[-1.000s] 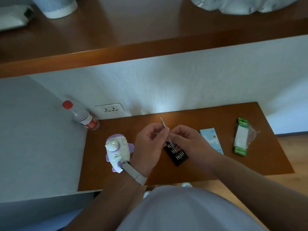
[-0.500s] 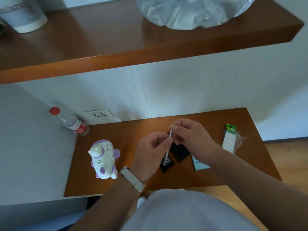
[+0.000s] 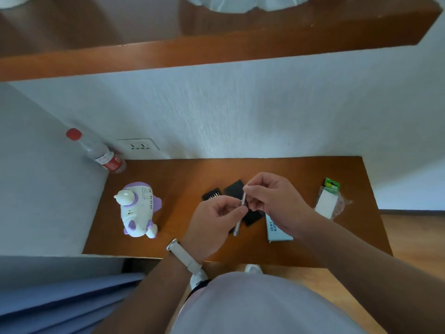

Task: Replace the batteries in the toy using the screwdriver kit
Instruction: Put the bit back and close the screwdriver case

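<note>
A white and purple toy lies on the left of the brown table. Above the table's middle, my left hand grips the silver screwdriver handle around its middle. My right hand pinches the handle's upper end, where a bit may sit; the tip is hidden by the fingers. Black kit trays with bits lie under and behind the hands. A green battery pack in clear wrap lies at the right.
A light blue kit sleeve lies under my right wrist. A red-capped bottle leans in the back left corner by a wall socket. A wooden shelf overhangs the table. A blue bed edge sits lower left.
The screwdriver went from pointing up and left to near upright, with my right hand now at its upper end. The camera view has shifted and the toy appears further left.
</note>
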